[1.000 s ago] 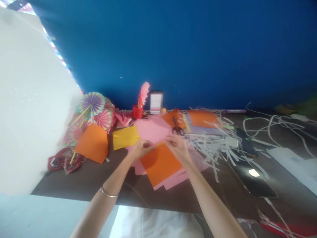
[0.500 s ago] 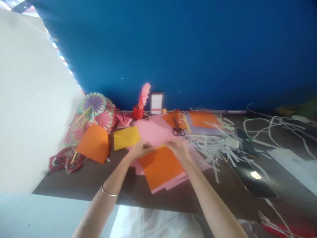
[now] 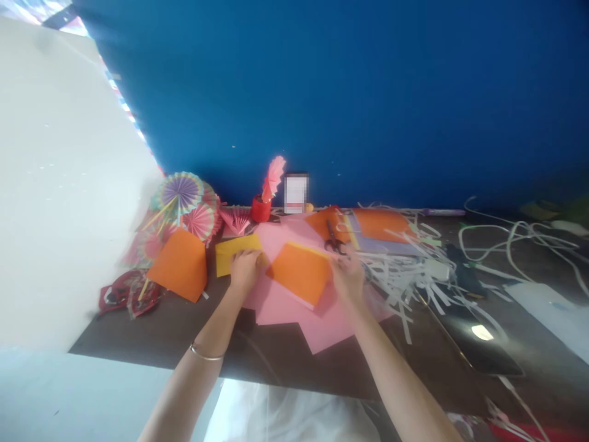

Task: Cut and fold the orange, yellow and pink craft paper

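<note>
An orange paper sheet [image 3: 300, 273] with a yellow edge along its far side is held tilted over several pink paper sheets [image 3: 322, 328]. My right hand [image 3: 348, 275] is closed on its right edge, close to black-handled scissors [image 3: 335, 245]. At the sheet's left corner my left hand [image 3: 245, 270] has its fingers curled around the edge, the fingertips partly hidden. Behind that hand lies a yellow paper sheet [image 3: 226, 255], partly covered by the fingers. Another orange sheet [image 3: 181, 265] leans farther left.
Folded paper fans [image 3: 177, 191] cluster at the left back, near a red pot [image 3: 261, 210] holding a pink fan. White paper strips [image 3: 398, 273] spread on the right, beside a phone [image 3: 478, 344] and white cables [image 3: 510, 236]. The blue wall [image 3: 345, 110] rises behind the table.
The orange sheet has been lifted and turned, uncovering more pink paper. My hands have moved apart, the left toward the yellow sheet, the right toward the scissors. The view has shifted slightly.
</note>
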Motion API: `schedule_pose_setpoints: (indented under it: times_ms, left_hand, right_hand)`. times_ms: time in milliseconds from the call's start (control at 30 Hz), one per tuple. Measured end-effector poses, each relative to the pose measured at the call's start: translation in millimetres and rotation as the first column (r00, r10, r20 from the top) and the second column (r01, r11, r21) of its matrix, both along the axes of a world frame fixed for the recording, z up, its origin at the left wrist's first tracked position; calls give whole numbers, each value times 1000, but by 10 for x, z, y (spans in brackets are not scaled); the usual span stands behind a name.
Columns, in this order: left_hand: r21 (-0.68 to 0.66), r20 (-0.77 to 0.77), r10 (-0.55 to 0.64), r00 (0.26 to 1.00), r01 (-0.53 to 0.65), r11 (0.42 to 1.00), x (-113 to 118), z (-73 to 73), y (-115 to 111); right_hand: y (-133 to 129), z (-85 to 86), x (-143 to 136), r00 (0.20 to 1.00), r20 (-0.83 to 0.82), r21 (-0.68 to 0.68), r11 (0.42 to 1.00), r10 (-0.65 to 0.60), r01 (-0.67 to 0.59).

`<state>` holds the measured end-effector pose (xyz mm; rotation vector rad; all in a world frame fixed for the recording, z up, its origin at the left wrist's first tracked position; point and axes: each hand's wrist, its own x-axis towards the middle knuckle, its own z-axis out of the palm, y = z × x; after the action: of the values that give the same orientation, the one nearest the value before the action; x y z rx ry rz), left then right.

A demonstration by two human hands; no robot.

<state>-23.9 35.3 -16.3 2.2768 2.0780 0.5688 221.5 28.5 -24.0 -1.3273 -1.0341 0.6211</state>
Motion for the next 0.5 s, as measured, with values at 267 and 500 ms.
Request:
schedule_pose_setpoints:
  times_ms: [267, 500]
  left_hand:
    - [145, 388, -43, 921, -15, 989, -9, -14, 67]
    - [86, 996, -79, -49, 161, 983, 289, 78, -42]
  right_hand:
    - [-33, -95, -94, 875, 484, 64, 997, 1, -36]
    - [-233, 53, -285, 795, 560, 103, 933, 231, -344]
